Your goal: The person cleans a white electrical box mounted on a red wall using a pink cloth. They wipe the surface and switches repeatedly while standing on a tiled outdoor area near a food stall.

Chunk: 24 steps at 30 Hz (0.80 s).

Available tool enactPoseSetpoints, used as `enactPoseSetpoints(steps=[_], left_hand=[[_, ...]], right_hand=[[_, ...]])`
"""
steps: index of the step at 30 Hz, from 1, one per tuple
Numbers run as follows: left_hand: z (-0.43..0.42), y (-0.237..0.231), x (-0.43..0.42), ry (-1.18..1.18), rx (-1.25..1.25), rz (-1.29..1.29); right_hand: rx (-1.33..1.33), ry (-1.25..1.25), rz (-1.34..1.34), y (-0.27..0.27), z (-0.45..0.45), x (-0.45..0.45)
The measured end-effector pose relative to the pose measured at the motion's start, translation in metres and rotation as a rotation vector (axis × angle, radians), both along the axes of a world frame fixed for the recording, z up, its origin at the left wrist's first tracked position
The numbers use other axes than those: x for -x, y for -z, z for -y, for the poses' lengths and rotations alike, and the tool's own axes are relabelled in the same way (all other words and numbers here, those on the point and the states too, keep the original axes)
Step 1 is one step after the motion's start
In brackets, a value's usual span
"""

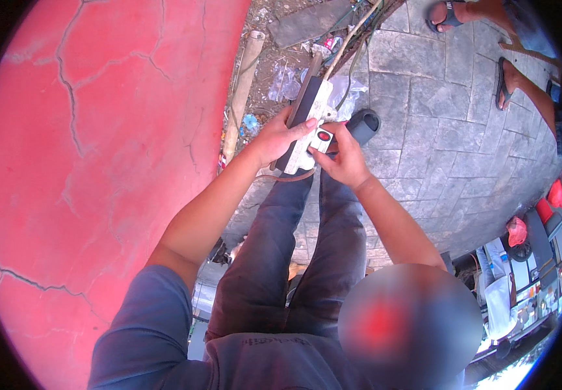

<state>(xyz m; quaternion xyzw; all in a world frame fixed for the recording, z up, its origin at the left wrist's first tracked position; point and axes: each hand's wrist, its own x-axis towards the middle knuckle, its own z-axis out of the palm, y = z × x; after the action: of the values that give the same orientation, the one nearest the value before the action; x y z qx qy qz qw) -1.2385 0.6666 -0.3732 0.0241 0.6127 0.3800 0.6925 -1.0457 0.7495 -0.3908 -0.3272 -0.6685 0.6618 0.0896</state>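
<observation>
My left hand (pixel 283 138) grips a long white and dark device (pixel 314 100) from its left side, the thumb lying across its pale face. A small white part with a black and red oval (pixel 324 136) sits at the device's right edge. My right hand (pixel 344 155) has its thumb and fingers on the upper and lower ends of this part. A pale cable or stick (pixel 354 39) reaches the device's top end, and a brown cord (pixel 293 178) curves below it. What the device is cannot be told. Both hands are in front of my legs.
A cracked red wall (pixel 115 146) fills the left. Beside it lie a bamboo pole (pixel 244 92), a flat board (pixel 310 22) and plastic litter (pixel 285 83). Stone paving (pixel 437 97) spreads right, with people's sandalled feet (pixel 507 83) at upper right. Parked vehicles (pixel 524 273) stand lower right.
</observation>
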Motion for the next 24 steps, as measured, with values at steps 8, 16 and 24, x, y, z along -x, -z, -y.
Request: enactPoseSetpoints(steps=[8,16,24], left_hand=[[0.001,0.013,0.007,0.152,-0.040,-0.188],[0.002,0.026,0.010,0.259,-0.095,-0.292],[-0.017,0.019,0.012,0.405,0.028,-0.287]], right_hand=[[0.946,0.625,-0.142,-0.003,0.029,0.014],[1.259,0.588,-0.033,-0.001,0.007,0.022],[1.501,0.510,-0.025,0.001,-0.012,0.017]])
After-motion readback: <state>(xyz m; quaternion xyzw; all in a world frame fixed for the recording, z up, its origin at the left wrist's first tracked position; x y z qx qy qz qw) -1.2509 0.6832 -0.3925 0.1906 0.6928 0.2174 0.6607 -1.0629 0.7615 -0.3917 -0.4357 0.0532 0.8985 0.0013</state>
